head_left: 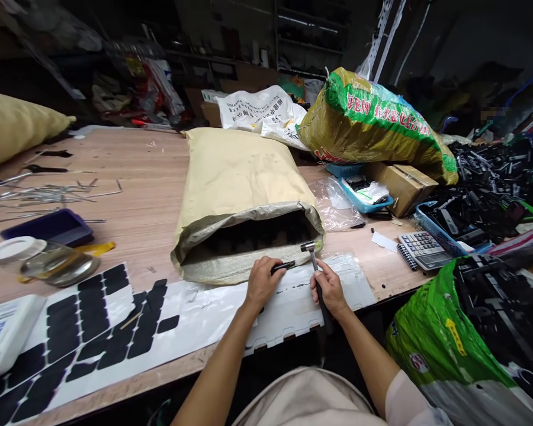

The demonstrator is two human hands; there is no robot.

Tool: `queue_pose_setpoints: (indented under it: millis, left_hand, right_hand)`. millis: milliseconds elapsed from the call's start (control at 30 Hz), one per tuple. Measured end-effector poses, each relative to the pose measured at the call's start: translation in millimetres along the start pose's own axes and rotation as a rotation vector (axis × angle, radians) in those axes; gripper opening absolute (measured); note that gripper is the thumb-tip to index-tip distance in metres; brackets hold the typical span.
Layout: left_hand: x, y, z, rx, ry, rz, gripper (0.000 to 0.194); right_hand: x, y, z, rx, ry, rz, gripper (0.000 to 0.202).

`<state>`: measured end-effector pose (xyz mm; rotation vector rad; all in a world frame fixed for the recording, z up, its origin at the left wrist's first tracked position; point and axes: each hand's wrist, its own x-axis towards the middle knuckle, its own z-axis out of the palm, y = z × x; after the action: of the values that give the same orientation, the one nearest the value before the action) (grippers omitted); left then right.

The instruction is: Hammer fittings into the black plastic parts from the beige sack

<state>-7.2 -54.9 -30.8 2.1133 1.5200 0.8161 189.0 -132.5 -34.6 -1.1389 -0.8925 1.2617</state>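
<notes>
My left hand (263,280) is closed around a small black part (283,267), whose tip points right; its exact kind is unclear. In my right hand (330,289) is a small hammer (311,253), gripped by the handle with its metal head up, just right of the black part. Both hands are over a white board (288,316) at the table's front edge. Right behind them lies a large tan woven sack (240,171), its open mouth facing me and dark inside, with black contents hard to make out.
Sheets of black stickers (62,322), a glass jar (60,266) and bent metal rods (53,192) lie to the left. At right are a calculator (421,248), a cardboard box (402,186) and a green sack (435,331) full of black parts. A yellow-green sack (373,127) stands behind.
</notes>
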Motion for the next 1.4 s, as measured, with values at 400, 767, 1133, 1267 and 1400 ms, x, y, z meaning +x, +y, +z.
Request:
queue_pose_setpoints:
  millis: [400,767,1133,1267,1400]
  left_hand:
    - [2,-13,17.6,-0.049,0.025,-0.057,0.016]
    - [2,-11,16.3,-0.060,0.010,-0.065,0.017]
    - [2,-13,18.2,-0.086,0.058,-0.074,0.040]
    - [-1,-6,9.1,-0.098,0.042,-0.020,0.017]
    - [-42,21,-15.3,-0.293,-0.077,0.091,0.029]
  right_hand:
    - [-9,-11,13,-0.469,-0.125,-0.059,0.051]
    - [-9,-16,23,-0.589,-0.122,-0.158,0.050]
    - [-4,2,18,-0.330,-0.103,-0.035,0.052]
    - [3,3,10,-0.059,0.025,0.022,0.065]
    - [8,2,4,0.056,0.041,0.044,0.068]
